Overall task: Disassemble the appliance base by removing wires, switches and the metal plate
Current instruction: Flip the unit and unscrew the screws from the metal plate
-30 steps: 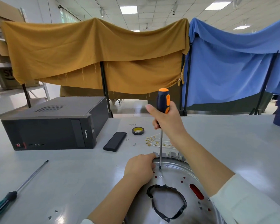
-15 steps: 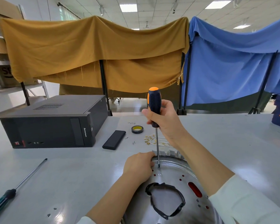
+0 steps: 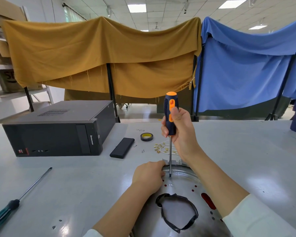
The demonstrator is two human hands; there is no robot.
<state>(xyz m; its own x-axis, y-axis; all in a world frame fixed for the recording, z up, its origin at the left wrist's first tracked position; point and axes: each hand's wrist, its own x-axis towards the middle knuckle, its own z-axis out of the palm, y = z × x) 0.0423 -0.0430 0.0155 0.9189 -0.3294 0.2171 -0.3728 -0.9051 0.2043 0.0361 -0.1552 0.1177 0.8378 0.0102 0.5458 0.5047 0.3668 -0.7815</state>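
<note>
Her right hand (image 3: pixel 181 132), gripping the screwdriver (image 3: pixel 170 115), has swung it upright onto the metal plate (image 3: pixel 183 187), left hand (image 3: pixel 148 175) curled over its rim, probably starting a screw.

A workshop or repair lab in a large open hall: a wide grey bench (image 3: pixel 229 151) carries a black desktop computer case (image 3: pixel 58 134) at its far left, a roll of black tape (image 3: pixel 146 137), loose brass terminals (image 3: pixel 162 147) and a green-handled screwdriver (image 3: pixel 15 202) near the left edge. Mustard (image 3: pixel 101 57) and blue cloths (image 3: pixel 246 65) hang on racks behind; fluorescent ceiling panels (image 3: pixel 137 8) and shelved cardboard boxes (image 3: pixel 9 79) surround.
</note>
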